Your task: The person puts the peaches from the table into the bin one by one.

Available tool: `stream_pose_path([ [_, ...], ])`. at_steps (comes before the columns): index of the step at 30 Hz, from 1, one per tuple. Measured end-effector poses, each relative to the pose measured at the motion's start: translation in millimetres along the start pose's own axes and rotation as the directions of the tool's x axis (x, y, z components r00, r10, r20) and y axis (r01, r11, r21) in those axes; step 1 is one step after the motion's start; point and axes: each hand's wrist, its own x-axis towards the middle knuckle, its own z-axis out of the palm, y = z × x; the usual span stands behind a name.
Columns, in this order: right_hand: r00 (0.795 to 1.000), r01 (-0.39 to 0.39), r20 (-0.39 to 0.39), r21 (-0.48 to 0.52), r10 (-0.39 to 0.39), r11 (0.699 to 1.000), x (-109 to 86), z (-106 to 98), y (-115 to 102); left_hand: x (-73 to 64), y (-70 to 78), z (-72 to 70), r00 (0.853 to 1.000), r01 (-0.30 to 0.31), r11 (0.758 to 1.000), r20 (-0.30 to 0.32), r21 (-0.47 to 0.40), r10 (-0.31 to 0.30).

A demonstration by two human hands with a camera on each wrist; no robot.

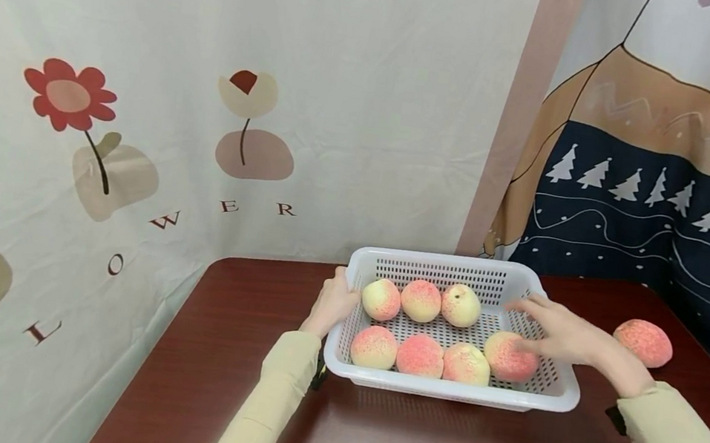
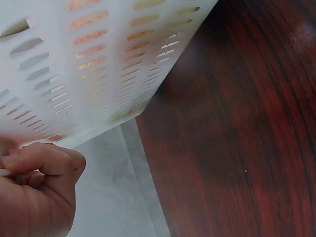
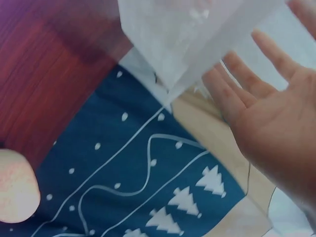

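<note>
A white slotted plastic basket (image 1: 454, 390) holds several pink-and-yellow peaches (image 1: 421, 355), three in a back row and the others along the front. At the basket's left end my left hand (image 1: 332, 304) grips the rim; its fingers curl over the edge in the left wrist view, where the slotted wall (image 2: 113, 54) rises beside them. My right hand (image 1: 558, 334) hovers at the basket's right end, fingers spread, just over the rightmost peach (image 1: 510, 358). In the right wrist view its fingers lie extended beside the basket's edge and hold nothing.
One more peach (image 1: 643, 342) lies on the dark red wooden table (image 1: 230, 355), right of the basket and behind my right forearm. A pale curtain (image 1: 368, 118) with printed flowers hangs behind the table, and a navy cloth with white trees (image 1: 639, 214) hangs at the right.
</note>
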Motion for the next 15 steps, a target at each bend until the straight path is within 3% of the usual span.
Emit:
stream_pose_path([
  [5,0.984,-0.077,-0.168,-0.081,0.062,0.994,-6.4,-11,20,0.3,0.1,0.2,1.0,0.002,1.0,0.0,0.003,-0.002],
  [11,0.932,-0.25,-0.287,-0.065,0.222,0.966,-16.0,-20,59,-0.4,0.3,0.4,1.0,0.015,1.0,0.018,-0.022,-0.015],
  [15,0.898,-0.307,-0.359,-0.094,0.256,0.947,-23.0,-20,90,-0.6,0.3,0.3,1.0,0.012,1.0,0.017,-0.02,-0.012],
])
